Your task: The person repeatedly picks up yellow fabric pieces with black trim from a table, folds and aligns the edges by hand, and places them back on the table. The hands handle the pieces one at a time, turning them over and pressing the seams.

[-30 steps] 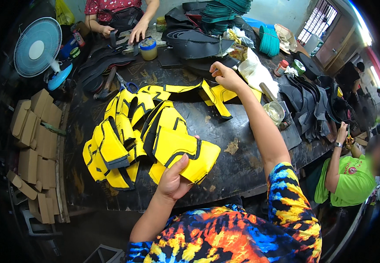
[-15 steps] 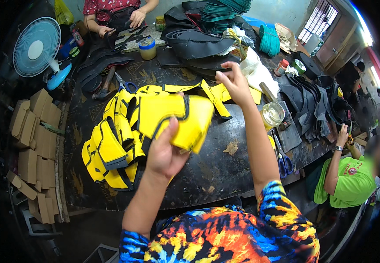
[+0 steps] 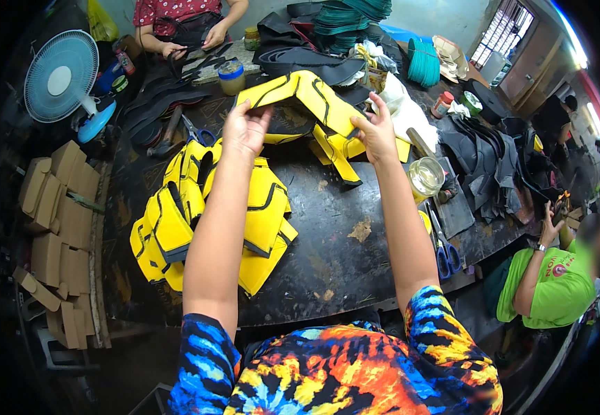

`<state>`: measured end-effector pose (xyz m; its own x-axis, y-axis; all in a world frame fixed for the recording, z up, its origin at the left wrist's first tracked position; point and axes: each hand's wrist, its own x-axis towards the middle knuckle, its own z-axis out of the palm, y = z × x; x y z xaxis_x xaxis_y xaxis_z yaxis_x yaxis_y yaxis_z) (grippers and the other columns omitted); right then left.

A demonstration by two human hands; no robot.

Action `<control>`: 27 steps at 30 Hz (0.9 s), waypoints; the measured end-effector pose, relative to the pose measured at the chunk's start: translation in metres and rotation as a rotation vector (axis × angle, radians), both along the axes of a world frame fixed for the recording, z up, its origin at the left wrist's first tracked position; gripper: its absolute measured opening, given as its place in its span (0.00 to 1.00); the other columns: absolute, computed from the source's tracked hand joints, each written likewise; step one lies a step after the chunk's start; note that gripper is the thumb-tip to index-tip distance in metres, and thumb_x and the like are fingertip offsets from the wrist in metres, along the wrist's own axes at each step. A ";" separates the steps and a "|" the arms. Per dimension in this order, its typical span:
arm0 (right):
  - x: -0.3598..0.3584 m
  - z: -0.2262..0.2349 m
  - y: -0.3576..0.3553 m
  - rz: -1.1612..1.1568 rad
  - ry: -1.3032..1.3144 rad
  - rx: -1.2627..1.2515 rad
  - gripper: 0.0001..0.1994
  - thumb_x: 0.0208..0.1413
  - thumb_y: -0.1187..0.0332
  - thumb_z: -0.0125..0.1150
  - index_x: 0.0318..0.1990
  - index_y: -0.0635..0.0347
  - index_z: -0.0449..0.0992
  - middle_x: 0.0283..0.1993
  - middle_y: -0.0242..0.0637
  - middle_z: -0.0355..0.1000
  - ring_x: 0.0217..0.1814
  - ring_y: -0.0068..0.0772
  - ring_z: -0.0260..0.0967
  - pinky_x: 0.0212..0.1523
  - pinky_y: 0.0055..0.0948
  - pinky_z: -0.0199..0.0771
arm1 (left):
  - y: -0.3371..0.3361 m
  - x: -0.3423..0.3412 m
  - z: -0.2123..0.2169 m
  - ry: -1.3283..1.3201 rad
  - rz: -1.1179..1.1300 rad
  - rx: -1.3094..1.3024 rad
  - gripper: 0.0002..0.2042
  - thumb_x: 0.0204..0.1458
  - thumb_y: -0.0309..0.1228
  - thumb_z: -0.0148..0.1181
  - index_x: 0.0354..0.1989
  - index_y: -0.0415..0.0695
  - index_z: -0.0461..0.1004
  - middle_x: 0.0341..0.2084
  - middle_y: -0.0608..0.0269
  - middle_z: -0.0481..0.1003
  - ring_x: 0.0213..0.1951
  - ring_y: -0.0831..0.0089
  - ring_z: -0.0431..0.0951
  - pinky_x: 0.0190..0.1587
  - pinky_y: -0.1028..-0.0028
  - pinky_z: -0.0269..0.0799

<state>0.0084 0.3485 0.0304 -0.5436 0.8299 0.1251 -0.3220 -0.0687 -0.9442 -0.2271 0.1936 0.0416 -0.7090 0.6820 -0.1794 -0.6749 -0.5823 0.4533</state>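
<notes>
At upper centre of the frame, the left hand (image 3: 244, 128) and right hand (image 3: 376, 131) each pinch an end of a yellow black-trimmed foam panel (image 3: 307, 97), lifted clear of the dark bench (image 3: 341, 256) so it hangs open above the yellow stack (image 3: 210, 214)

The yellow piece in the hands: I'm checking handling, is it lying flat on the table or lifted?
Lifted: the yellow piece is held up above the table, left hand and right hand gripping its ends.
</notes>
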 end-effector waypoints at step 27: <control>-0.087 -0.035 -0.136 0.381 -0.362 0.706 0.43 0.60 0.45 0.64 0.77 0.51 0.55 0.68 0.58 0.68 0.73 0.53 0.64 0.72 0.41 0.59 | -0.364 0.032 -0.051 1.401 0.709 -1.486 0.34 0.61 0.44 0.65 0.73 0.48 0.60 0.71 0.42 0.59 0.72 0.45 0.58 0.71 0.50 0.55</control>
